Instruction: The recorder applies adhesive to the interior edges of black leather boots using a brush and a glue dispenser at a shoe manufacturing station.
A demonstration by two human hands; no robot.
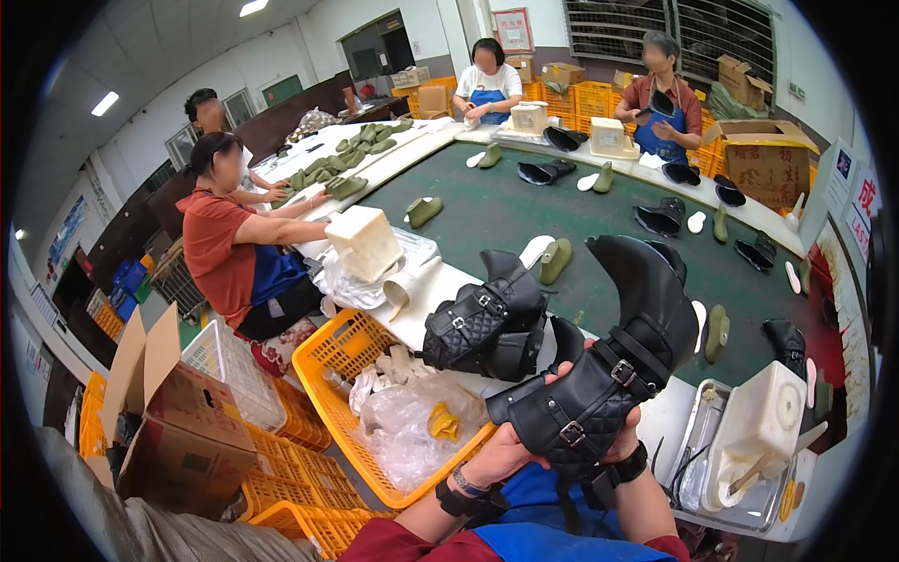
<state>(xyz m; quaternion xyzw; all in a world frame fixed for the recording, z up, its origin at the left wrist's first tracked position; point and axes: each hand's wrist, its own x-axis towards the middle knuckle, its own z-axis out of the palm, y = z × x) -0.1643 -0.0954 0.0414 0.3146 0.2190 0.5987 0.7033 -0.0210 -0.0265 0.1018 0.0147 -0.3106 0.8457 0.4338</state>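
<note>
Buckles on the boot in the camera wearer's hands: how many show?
2: the upper buckle near the middle of the boot, and the lower buckle down and left of it. Others may be hidden on its far side.

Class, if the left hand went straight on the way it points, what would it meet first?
The held black boot, which the left hand is touching; depth beyond it looks unclear.

Black boots (482, 323) blocked the left of the held boot (609, 375); a white tub (763, 407) stood rightward. Beyond, the green surface (482, 211) offered gaps between olive liners (556, 262).
</note>
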